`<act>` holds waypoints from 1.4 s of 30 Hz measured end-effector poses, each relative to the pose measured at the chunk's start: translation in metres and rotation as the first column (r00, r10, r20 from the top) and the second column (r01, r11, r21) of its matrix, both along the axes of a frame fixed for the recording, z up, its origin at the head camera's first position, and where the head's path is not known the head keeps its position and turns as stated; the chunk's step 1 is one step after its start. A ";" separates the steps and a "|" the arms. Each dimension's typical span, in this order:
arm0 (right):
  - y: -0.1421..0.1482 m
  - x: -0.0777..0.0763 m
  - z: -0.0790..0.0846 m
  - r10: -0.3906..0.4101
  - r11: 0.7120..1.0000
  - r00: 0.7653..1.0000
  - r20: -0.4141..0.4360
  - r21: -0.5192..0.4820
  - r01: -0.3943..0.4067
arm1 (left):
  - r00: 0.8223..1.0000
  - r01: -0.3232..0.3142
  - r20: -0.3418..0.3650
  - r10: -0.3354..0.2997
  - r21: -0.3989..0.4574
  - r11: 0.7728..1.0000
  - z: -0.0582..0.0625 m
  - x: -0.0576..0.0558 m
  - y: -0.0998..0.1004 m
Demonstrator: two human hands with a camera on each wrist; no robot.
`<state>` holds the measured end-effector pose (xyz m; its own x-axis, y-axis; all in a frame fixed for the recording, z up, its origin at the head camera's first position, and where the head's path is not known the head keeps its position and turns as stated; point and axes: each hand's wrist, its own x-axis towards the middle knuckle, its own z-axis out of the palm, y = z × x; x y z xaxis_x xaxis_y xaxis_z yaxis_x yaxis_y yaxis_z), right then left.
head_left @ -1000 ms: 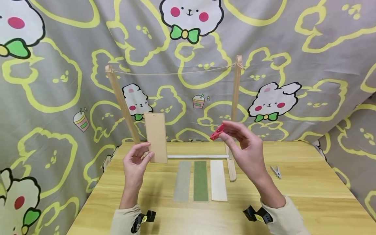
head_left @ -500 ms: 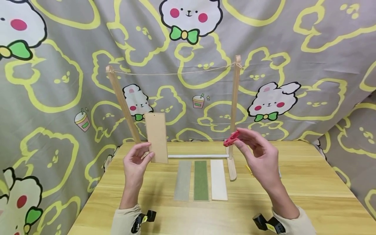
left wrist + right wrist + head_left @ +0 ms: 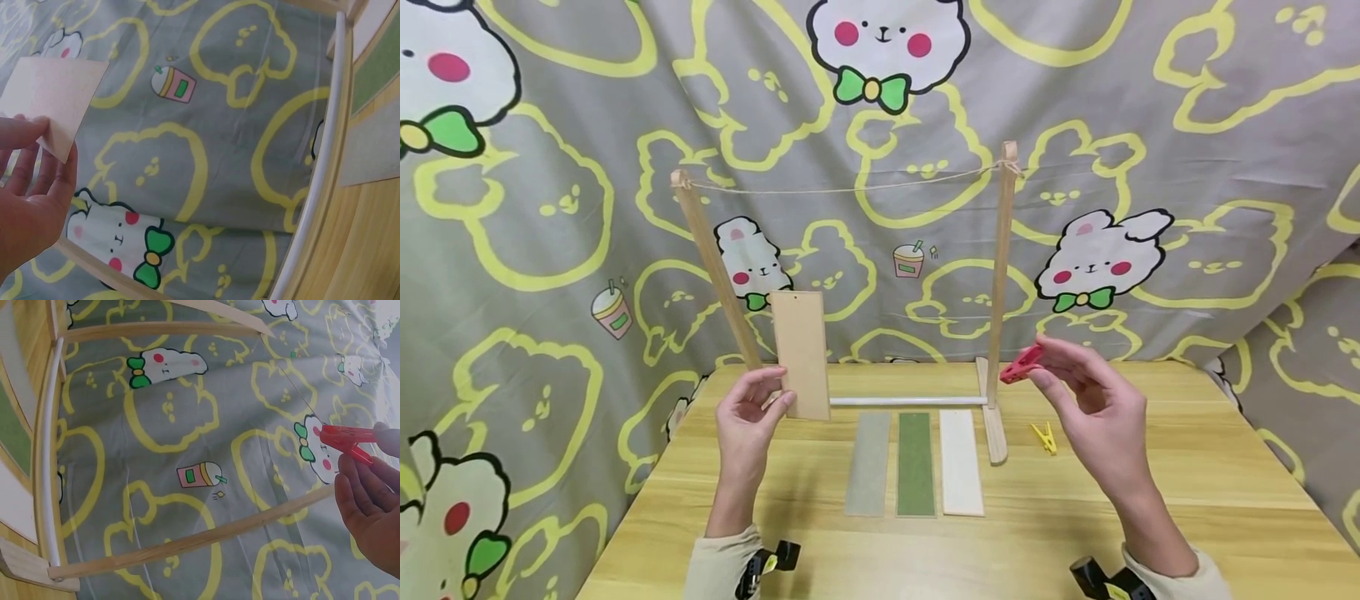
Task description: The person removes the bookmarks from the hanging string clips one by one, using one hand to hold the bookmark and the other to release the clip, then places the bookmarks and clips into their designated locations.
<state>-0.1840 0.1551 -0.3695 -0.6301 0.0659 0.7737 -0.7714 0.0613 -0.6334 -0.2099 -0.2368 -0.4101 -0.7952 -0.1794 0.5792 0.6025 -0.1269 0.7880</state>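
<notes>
My left hand (image 3: 747, 417) pinches the lower left edge of a tan rectangular card (image 3: 801, 354), which stands upright in the air with a small hole near its top. The left wrist view shows thumb and fingers on either side of that card (image 3: 59, 94). On the right, my right hand (image 3: 1093, 400) pinches a red clothespin (image 3: 1021, 365) between thumb and fingers, its nose pointing left. In the right wrist view the clothespin (image 3: 347, 439) is seen side-on. Ahead of both hands, a thin string (image 3: 842, 190) hangs between two wooden posts.
Grey, green (image 3: 916, 462) and white (image 3: 962, 461) cards lie in a row on the wooden table (image 3: 700, 492). A yellow clothespin (image 3: 1045, 437) lies right of the right post (image 3: 1002, 275). A white bar (image 3: 910, 401) runs low across the stand. Patterned fabric hangs behind.
My right hand has moved to the right and slightly down with the red clothespin, uncovering the yellow clothespin and covering the grey one. My left hand and the tan card stay nearly still.
</notes>
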 end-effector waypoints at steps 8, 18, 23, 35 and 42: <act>0.008 0.000 -0.001 0.011 0.999 1.000 -0.009 -0.035 -0.012 | 1.000 -0.012 0.002 0.012 0.021 1.000 -0.002 0.001 0.002; 0.030 0.000 -0.002 -0.045 0.997 0.999 0.000 -0.062 0.045 | 1.000 0.003 0.001 -0.003 0.000 1.000 -0.007 -0.003 0.007; 0.041 -0.003 -0.004 -0.116 0.992 0.993 0.015 -0.051 0.116 | 1.000 0.009 0.027 -0.008 -0.017 1.000 -0.010 -0.005 0.009; 0.058 -0.007 -0.006 -0.316 0.948 0.932 0.176 0.095 0.304 | 0.993 -0.020 0.117 0.025 -0.046 0.999 -0.019 -0.008 0.007; 0.068 -0.012 -0.009 -0.318 0.948 0.919 0.232 0.078 0.309 | 0.989 -0.028 0.145 0.035 -0.054 0.998 -0.025 -0.007 0.008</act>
<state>-0.1962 0.2235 -0.3790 -0.7478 0.2633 0.6095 -0.5355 0.3036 -0.7881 -0.2170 -0.2283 -0.4356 -0.8662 -0.1783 0.4668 0.4839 -0.0663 0.8726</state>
